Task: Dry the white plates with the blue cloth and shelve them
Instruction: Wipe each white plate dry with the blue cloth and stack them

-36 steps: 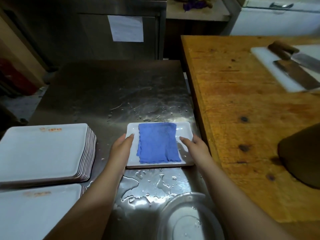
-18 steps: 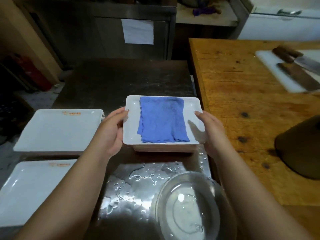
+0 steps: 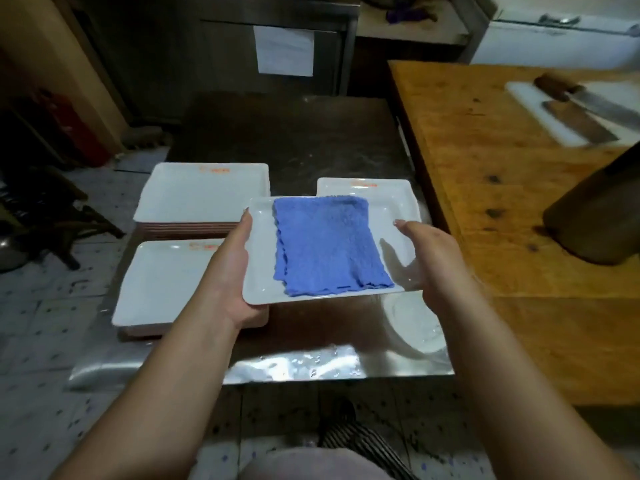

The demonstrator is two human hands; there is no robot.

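Observation:
I hold a white rectangular plate level in the air above the steel table. A folded blue cloth lies on the plate's middle. My left hand grips the left rim, thumb on top and fingers underneath. On the right rim, my right hand grips the same way. Below and behind the held plate, another white plate rests on the table. Two stacks of white plates sit to the left, a far stack and a near stack.
A steel bowl sits at the table's wet near right corner. To the right is a wooden table with a white cutting board, cleavers and a dark round block. Tiled floor lies left and below.
Both hands have lifted the plate with the cloth off the wet table and raised it toward me. The view has pulled back, and another plate now shows underneath.

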